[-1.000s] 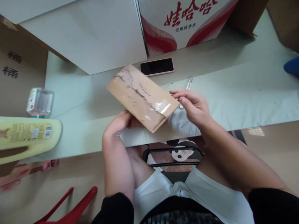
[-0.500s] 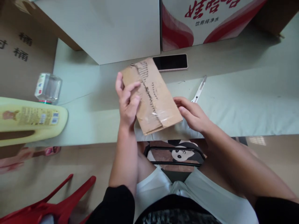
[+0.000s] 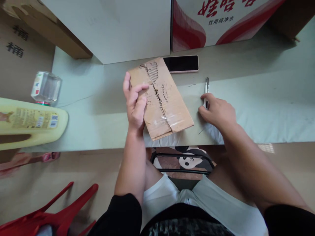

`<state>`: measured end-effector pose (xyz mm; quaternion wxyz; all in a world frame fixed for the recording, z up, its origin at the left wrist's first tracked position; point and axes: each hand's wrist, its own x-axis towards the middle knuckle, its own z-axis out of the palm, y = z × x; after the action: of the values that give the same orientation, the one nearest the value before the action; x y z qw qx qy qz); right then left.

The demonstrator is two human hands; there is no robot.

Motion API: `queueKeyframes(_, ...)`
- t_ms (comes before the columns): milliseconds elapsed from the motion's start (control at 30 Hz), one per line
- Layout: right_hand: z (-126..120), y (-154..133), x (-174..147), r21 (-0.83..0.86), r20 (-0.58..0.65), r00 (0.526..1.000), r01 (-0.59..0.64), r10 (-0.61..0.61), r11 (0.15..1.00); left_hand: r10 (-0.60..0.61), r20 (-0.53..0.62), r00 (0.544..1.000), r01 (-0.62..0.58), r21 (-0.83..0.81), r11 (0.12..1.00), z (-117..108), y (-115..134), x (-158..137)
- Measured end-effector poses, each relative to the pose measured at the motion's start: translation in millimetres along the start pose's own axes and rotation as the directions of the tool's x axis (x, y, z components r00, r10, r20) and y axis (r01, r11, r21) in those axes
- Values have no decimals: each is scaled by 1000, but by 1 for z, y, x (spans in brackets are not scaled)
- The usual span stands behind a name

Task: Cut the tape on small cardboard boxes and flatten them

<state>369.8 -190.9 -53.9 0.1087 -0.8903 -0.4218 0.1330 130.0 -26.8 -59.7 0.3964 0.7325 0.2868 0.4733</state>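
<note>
A small brown cardboard box [image 3: 176, 98], torn along its taped middle seam, is tilted above the table in my left hand [image 3: 135, 106]. My left fingers wrap round its left edge. To the right, my right hand [image 3: 218, 109] pinches a white utility knife [image 3: 207, 88] between thumb and fingers. The knife's dark tip points toward the back of the table, and part of its body is hidden under the fingers. A phone [image 3: 184, 63] with a dark screen lies just behind the box, which covers its left end.
A white box [image 3: 118, 29] and a red-and-white carton [image 3: 219, 31] stand along the back. At the left are a clear bottle [image 3: 49, 88] lying down, a yellow jug [image 3: 49, 123] and a large cardboard carton [image 3: 27, 72]. A red plastic stool [image 3: 71, 209] stands on the floor.
My right hand has left the box's lower right corner, moved right and taken hold of the utility knife, which now points straighter back. The box stays in my left hand.
</note>
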Motion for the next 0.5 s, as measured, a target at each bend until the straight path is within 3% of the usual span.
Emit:
queueKeyframes(133,0,1,-2,231,-35,999,19,-11,973,23,-13,1000,-22,52,998,1,2,-1)
queueKeyframes(333,-14,-13,-18,628,-41,999,38,-16,777,27,-6,1000,-26,85,996,-1,0,0)
queueKeyframes(500,-19,-20,-25,749,-224,964,265,-144,608,24,13,1000,-25,77,997,-2,6,1)
